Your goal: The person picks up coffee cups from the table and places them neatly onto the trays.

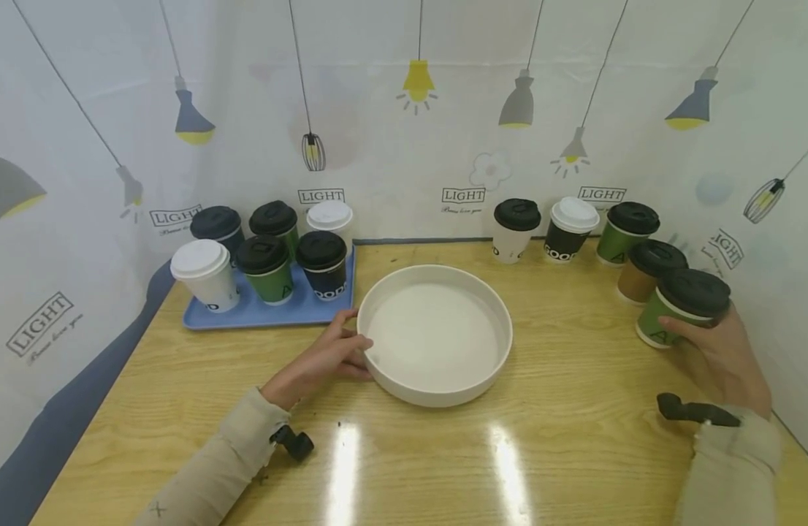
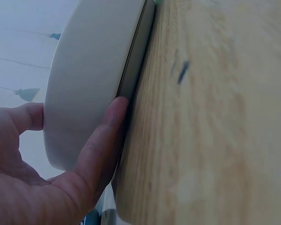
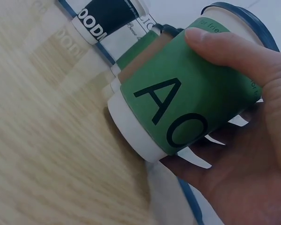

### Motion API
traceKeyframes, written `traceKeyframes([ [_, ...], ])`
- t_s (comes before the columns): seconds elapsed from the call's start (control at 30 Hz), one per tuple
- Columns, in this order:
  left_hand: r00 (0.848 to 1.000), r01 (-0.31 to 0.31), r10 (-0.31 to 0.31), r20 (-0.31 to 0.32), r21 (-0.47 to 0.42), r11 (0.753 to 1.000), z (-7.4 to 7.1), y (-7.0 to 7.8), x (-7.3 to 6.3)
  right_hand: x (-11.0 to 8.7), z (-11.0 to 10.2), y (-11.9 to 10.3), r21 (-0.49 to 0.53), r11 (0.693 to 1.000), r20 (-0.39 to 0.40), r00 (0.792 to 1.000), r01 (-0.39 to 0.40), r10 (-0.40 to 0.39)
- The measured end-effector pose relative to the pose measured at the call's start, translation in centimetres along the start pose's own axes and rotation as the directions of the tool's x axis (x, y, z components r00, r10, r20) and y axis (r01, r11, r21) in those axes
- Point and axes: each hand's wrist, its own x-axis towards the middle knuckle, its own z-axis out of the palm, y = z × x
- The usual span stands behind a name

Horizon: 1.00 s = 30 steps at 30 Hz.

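At right — curved grip (image 1: pixel 733 358) round green cup (image 3: pixel 171 91)

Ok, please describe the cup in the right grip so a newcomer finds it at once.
At the wooden table, look right of the round cream dish for five lidded paper cups. Nearest is the green cup with a black lid; unlike the farther green cup, it is in the right grip.

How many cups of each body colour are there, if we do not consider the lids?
Green cups: 4, one of them held by the right hand
White cups: 3
Dark cups: 3
Brown cup: 1
Total: 11 cups
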Motion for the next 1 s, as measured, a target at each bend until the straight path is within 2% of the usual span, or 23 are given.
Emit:
traceKeyframes([
  [0.23,1.000,0.006,-0.006,-0.004,0.006,1.000,-0.2,0.0,0.0,1.2,1.6,-1.7,0.055,0.998,0.064,0.998,-0.010,0.007],
  [0.37,1.000,0.007,-0.007,0.005,0.000,1.000,-0.2,0.0,0.1,1.7,2.7,-2.0,0.064,0.998,0.085,0.996,-0.007,0.002],
  [0.43,1.000,0.008,-0.008,0.003,-0.001,1.000,-0.2,0.0,0.0,1.9,3.4,-1.8,0.041,0.999,0.093,0.995,-0.026,0.022],
  [0.53,1.000,0.007,-0.007,0.001,-0.005,1.000,-0.2,0.0,-0.1,2.3,5.0,-1.5,-0.082,0.995,0.077,0.994,-0.065,0.071],
  [0.6,1.000,0.003,-0.003,-0.001,-0.009,1.000,-0.2,0.0,-0.1,2.5,6.2,-1.4,-0.184,0.979,0.073,0.992,-0.087,0.102],
  [0.67,1.000,-0.001,0.001,0.000,-0.016,1.000,-0.2,0.0,-0.2,3.0,7.4,-1.3,-0.235,0.968,0.080,0.991,-0.086,0.107],
  [0.83,1.000,-0.004,0.004,0.005,-0.016,1.000,-0.3,0.1,-0.4,3.9,10.3,-1.6,-0.201,0.978,0.131,0.987,-0.062,0.090],
  [1.0,1.000,0.002,-0.001,0.010,-0.017,1.000,-0.3,0.2,-0.3,4.3,12.6,-2.5,-0.234,0.972,0.170,0.984,-0.018,0.059],
])
